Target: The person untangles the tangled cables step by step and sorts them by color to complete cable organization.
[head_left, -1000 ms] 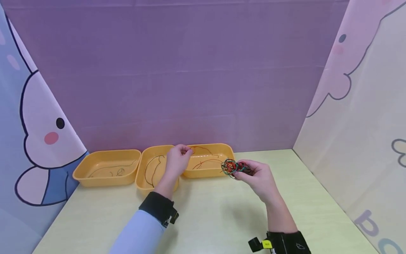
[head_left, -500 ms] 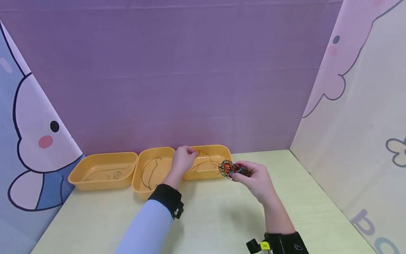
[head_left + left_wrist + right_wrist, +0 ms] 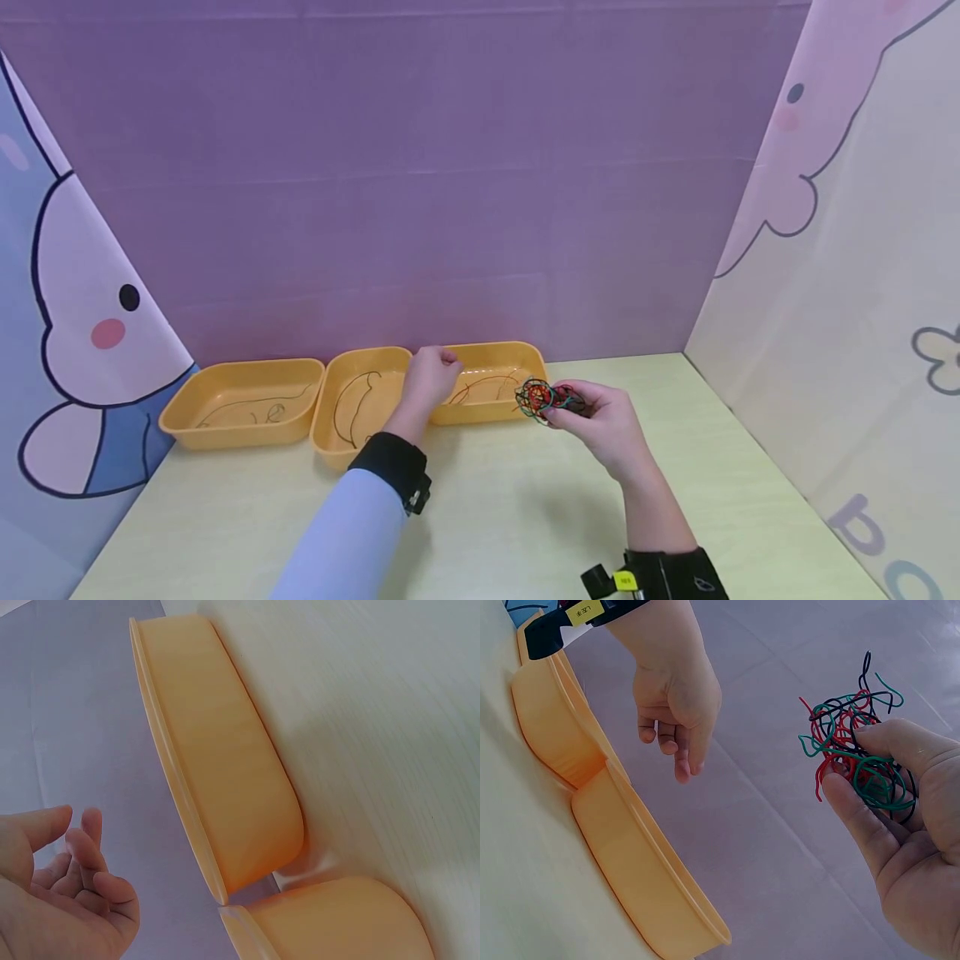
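A tangled bundle of red, green and black wires (image 3: 859,754) is pinched between the thumb and fingers of my right hand (image 3: 611,425), in front of the right tray's near corner. My left hand (image 3: 431,382) hovers over the left end of the right yellow tray (image 3: 480,412). Its fingers bend loosely, and the left wrist view shows a gap between thumb and forefinger with nothing held. Red wires (image 3: 487,380) lie inside that tray. Black wires (image 3: 360,408) rest in the middle yellow tray (image 3: 324,446).
A third yellow tray (image 3: 247,437) at the left holds thin wires (image 3: 276,412), their colour unclear. The trays stand in a row on the pale table (image 3: 510,517), against the purple backdrop (image 3: 420,183). Printed panels rise at both sides.
A red wire hanging from my left hand over the right tray half a second ago has been let go. The left hand first moved right; the right hand keeps its hold on the wire bundle.
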Demonstrator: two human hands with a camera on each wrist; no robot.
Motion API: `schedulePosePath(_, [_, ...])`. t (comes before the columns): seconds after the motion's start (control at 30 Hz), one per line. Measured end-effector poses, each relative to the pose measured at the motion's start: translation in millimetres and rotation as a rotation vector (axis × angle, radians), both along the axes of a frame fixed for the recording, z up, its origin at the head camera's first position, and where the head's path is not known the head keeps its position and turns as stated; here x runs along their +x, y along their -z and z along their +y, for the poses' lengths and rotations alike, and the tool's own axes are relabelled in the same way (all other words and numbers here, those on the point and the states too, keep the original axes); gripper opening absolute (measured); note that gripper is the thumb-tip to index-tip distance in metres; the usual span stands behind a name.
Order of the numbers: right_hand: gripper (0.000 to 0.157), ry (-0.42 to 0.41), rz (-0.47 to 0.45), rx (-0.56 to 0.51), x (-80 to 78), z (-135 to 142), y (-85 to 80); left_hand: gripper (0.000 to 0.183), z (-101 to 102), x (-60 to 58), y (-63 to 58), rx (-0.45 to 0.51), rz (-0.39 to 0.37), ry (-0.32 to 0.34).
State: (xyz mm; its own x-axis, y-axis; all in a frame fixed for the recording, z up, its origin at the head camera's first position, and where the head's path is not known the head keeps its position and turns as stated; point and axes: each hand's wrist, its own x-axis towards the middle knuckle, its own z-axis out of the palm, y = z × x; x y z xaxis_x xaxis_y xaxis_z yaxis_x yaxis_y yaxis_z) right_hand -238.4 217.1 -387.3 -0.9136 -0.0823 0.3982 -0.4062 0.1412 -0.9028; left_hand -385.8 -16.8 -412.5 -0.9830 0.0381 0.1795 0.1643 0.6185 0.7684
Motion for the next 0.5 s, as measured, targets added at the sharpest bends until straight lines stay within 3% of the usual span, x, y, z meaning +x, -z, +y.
schedulePosePath(0.3, [0.021, -0.01, -0.006, -0.004, -0.8, 0, 1.1, 0.021, -4, 2.0, -1.0, 0.01, 0.009, 0.005])
schedulePosePath(0.5, [0.021, -0.005, -0.013, 0.001, 0.3, 0, 0.8, 0.027, -12, 10.7, -10.7, 0.073, 0.036, 0.078])
